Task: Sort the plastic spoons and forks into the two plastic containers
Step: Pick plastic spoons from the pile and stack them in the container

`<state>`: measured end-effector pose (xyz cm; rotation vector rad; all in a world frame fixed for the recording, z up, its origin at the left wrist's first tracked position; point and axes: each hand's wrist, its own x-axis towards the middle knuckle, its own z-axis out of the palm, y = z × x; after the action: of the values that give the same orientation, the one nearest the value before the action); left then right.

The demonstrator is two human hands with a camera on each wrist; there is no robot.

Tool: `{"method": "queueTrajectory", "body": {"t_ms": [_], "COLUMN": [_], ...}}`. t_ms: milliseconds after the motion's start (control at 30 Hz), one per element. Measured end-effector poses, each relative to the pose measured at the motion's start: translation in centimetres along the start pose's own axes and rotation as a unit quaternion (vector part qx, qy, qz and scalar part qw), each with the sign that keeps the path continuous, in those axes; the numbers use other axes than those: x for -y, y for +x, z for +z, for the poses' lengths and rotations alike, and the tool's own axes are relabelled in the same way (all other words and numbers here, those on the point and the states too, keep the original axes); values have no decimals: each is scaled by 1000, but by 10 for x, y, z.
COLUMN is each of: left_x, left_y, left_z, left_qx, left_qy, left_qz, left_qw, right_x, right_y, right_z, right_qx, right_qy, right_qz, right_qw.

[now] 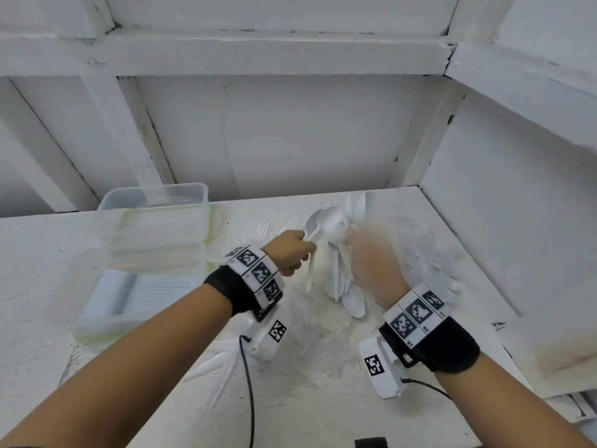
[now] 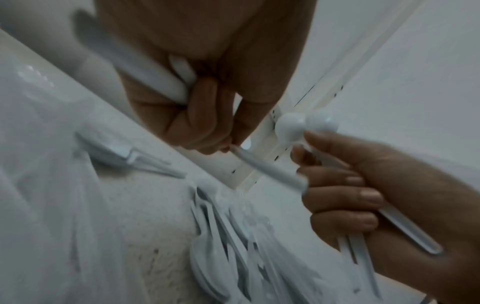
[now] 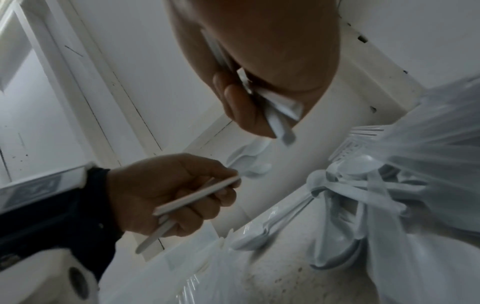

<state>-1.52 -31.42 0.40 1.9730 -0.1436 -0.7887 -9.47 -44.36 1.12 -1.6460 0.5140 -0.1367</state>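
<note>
Nearest the viewer, loose white cutlery (image 1: 210, 367) lies on the speckled white table (image 1: 307, 399) between the two forearms, close to a black cable (image 1: 248, 383) that runs from the left wrist unit. On the left, two clear plastic containers sit side by side: the nearer container (image 1: 135, 295) has something white and ribbed in its bottom, too blurred to name, and the farther container (image 1: 155, 205) stands just behind it against the wall. At mid table the left hand (image 1: 289, 252) is closed around the handles of a few white plastic spoons (image 1: 323, 223), their bowls fanning up and to the right; the left wrist view shows its fingers (image 2: 205, 107) curled round the handles. Just beside it, the right hand (image 1: 374, 270) is also closed on a bunch of white spoon handles (image 2: 405, 230), with fingers wrapped over them and two rounded bowls sticking out above the thumb. Under and between the hands hangs a cluster of white spoons (image 1: 347, 292), bowls down, partly inside a crumpled clear plastic bag (image 1: 429, 253) that spreads to the right. The right wrist view shows forks (image 3: 361, 139) in that bag too. More forks (image 1: 265, 229) lie flat on the table beyond the left hand. White wall panels (image 1: 307, 134) close off the back.
</note>
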Motion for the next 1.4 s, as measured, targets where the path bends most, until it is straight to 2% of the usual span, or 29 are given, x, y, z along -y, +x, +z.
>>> {"method": "queueTrajectory", "body": {"t_ms": [200,300,467,567,700,933,1200,1333,1400], "left_x": [9,17,30,36,44,51,53,52,51], "left_y": [-46,-63,-80,-87,-94,-101,-104,-107,-107], "left_z": [-28,-32,-39,-47,-55,-59,-54,-53,-51], "left_qx": [-15,-12,-12,-20,-16,-25,26,38,32], "left_qy": [-87,-106,-112,-113,-99,-42,-126,-173,-199], "left_qz": [68,75,53,42,43,91,97,49,45], "left_qw": [994,991,992,993,994,995,987,983,978], "right_x": [9,14,19,22,21,17,17,17,15], "right_y": [-4,-5,-10,-18,-23,-26,-36,-36,-37], "right_z": [25,42,66,75,86,100,108,108,110], "right_qx": [-41,-17,39,66,67,73,92,97,93], "right_qy": [-19,-15,31,75,41,20,18,10,6], "right_qz": [-61,-65,-23,-29,-64,-67,-93,-112,-132], "right_qw": [997,998,999,995,995,995,991,989,987]}}
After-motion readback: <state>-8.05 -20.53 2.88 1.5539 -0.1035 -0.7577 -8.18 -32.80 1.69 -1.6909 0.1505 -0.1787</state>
